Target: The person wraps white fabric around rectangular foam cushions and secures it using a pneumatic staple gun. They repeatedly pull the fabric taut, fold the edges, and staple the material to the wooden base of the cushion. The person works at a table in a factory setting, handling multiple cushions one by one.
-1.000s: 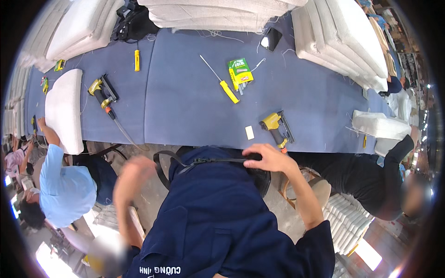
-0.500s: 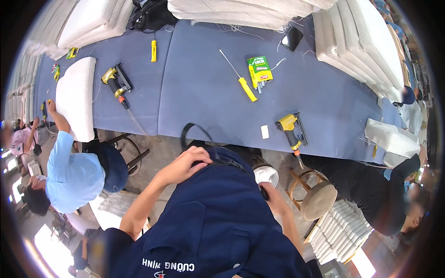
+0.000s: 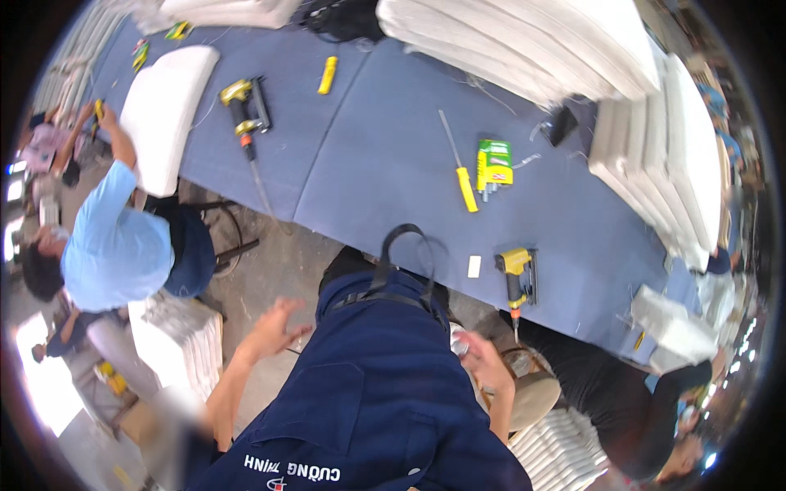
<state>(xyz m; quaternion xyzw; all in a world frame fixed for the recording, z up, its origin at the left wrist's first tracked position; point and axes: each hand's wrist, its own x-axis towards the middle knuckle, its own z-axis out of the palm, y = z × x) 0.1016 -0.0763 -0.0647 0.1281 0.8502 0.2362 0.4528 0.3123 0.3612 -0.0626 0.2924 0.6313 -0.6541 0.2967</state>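
A black belt (image 3: 360,299) crosses the waist of my dark blue clothes, and a loop of black strap (image 3: 391,241) sticks up from it toward the table. My left hand (image 3: 277,329) is beside the left hip, off the belt, with fingers spread and nothing in them. By the right hip is my right hand (image 3: 488,364), somewhat blurred, its fingers loosely bent and apart. A pale shiny thing (image 3: 459,347) shows at its fingertips; whether they touch it is unclear. Nearest on the table is a yellow-black staple gun (image 3: 516,276), lying beside a small white card (image 3: 474,267).
The blue table (image 3: 368,172) bears a yellow-handled screwdriver (image 3: 465,188), a green-yellow box (image 3: 494,162), a second staple gun (image 3: 245,110), a phone (image 3: 560,127) and stacked white cushions (image 3: 655,155). People sit on both sides. A round stool (image 3: 534,401) stands at my right.
My left hand has come off the belt and moved left, its fingers opening. My right hand has left the black thing at the hip. The view has turned, shifting the table.
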